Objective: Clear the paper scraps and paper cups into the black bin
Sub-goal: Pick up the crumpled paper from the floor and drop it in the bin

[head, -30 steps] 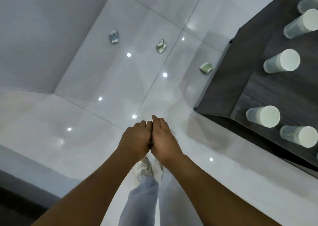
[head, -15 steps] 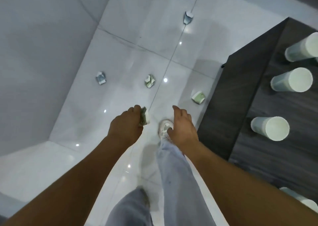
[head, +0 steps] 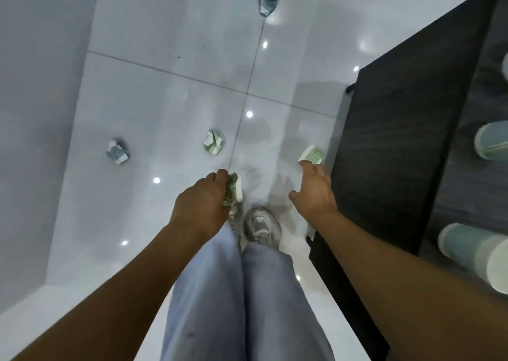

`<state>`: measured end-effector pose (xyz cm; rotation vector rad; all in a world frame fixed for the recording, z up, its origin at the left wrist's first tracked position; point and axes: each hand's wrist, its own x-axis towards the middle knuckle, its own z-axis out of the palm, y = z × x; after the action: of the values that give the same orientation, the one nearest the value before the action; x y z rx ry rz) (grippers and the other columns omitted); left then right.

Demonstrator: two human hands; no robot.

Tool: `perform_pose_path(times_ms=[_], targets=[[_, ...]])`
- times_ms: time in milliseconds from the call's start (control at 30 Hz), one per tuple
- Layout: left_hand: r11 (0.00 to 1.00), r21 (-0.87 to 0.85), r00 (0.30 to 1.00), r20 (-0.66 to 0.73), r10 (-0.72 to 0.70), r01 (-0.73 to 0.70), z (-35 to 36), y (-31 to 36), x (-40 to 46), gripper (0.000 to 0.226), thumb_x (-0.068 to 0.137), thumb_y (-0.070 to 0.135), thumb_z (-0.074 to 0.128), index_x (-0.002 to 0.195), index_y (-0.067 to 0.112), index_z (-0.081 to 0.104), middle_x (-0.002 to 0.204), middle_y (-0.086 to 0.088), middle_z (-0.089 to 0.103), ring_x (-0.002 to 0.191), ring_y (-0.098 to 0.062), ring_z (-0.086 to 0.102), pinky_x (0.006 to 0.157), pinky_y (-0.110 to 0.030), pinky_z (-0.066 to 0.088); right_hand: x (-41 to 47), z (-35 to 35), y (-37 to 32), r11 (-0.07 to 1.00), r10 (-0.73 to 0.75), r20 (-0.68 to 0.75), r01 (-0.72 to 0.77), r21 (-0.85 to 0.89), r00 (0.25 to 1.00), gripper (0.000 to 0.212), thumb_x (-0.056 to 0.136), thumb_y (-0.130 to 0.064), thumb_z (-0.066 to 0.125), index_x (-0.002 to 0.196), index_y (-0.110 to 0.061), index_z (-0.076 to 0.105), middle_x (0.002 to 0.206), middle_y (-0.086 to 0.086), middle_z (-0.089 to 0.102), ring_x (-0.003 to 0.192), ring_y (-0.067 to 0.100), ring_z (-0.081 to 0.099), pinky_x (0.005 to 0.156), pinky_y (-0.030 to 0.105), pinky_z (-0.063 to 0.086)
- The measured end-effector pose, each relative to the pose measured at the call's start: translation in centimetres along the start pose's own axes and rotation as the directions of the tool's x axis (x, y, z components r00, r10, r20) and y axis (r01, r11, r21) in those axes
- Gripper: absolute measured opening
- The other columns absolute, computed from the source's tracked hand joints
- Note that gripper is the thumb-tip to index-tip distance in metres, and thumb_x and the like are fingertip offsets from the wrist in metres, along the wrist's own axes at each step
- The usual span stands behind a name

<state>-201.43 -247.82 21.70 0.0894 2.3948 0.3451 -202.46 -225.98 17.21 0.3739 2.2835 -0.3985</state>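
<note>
My left hand (head: 202, 200) grips a crumpled green paper scrap (head: 233, 189) above the floor. My right hand (head: 313, 189) is open, fingers spread, its fingertips just short of a green paper cup (head: 312, 154) lying on the floor beside the dark table. More crumpled scraps lie on the tiles: a green one (head: 213, 142) ahead of my left hand, a blue-grey one (head: 118, 151) to the left, and another blue-grey one (head: 268, 0) far ahead. Paper cups stand on the table, one (head: 492, 145) at the right edge and one (head: 478, 253) nearer. The black bin is out of sight.
A dark wood-grain table (head: 398, 140) fills the right side, its edge close to my right arm. A grey wall (head: 41, 113) runs along the left. My legs and a grey shoe (head: 262, 224) stand on the glossy white tiled floor (head: 170, 99).
My hands, pressed together a second ago, have parted; the left keeps the scrap. I have walked forward, and my right hand has reached out toward the green cup by the table.
</note>
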Motion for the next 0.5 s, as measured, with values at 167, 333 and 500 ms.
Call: perform_pose_path(times_ms=[167, 333, 500], targets=[[0.999, 0.01, 0.999, -0.001, 0.049, -0.049, 4.9, -1.3, 7.8, 0.047, 0.086, 0.024, 0.06, 0.128, 0.02, 0.04, 0.119, 0.001, 0.055, 0.097, -0.024, 0.058, 0.065, -0.031, 0.042, 8.2, 4.4, 2.5, 0.998, 0.058, -0.058, -0.058, 0.003, 0.997, 0.068, 0.086, -0.016, 0.064, 0.144, -0.019, 0.029, 0.145, 0.01, 0.032, 0.128, 0.031, 0.035, 0.102, 0.043, 0.042], [0.987, 0.011, 0.987, -0.003, 0.163, -0.163, 9.4, -1.1, 15.8, 0.05, 0.085, 0.022, 0.06, 0.131, 0.019, 0.039, 0.119, -0.003, 0.058, 0.097, -0.027, 0.059, 0.069, -0.034, 0.046, 16.1, 8.0, 5.8, 0.991, 0.128, -0.126, -0.133, -0.028, 0.984, 0.074, 0.084, -0.018, 0.066, 0.146, -0.024, 0.026, 0.15, 0.007, 0.025, 0.133, 0.031, 0.029, 0.106, 0.038, 0.031], [0.969, 0.01, 0.968, -0.035, 0.248, -0.248, 12.2, -0.6, 22.3, 0.073, 0.088, 0.02, 0.058, 0.147, 0.028, 0.017, 0.119, -0.006, 0.057, 0.095, -0.028, 0.06, 0.074, -0.04, 0.053, 21.8, 10.6, 8.3, 0.982, 0.185, -0.163, -0.186, 0.012, 0.969, 0.081, 0.08, -0.017, 0.072, 0.146, -0.027, 0.026, 0.154, 0.006, 0.012, 0.135, 0.034, 0.022, 0.106, 0.044, 0.033]])
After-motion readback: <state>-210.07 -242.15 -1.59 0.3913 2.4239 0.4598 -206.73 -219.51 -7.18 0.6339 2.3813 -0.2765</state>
